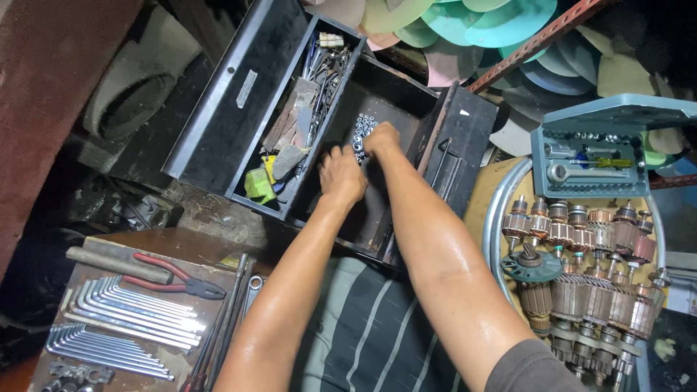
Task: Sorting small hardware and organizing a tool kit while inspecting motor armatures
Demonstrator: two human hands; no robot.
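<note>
This is a repair workshop for electric motors. At twelve o'clock an open black metal toolbox (239,94) holds spanners and sockets. At three o'clock a round tray (501,210) is packed with copper-wound motor armatures (588,283), with a blue socket-set case (592,156) above. At eight o'clock, hex keys (123,319) and red-handled pliers (178,279) lie on a board.

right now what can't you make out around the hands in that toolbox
- Head view: fingertips of the left hand and right hand, curled out of sight over the socket rack.
- Toolbox floor: lost in shadow.
- Tools in the tray: too small and jumbled.
- Hex keys: cut off by the bottom edge.
</note>
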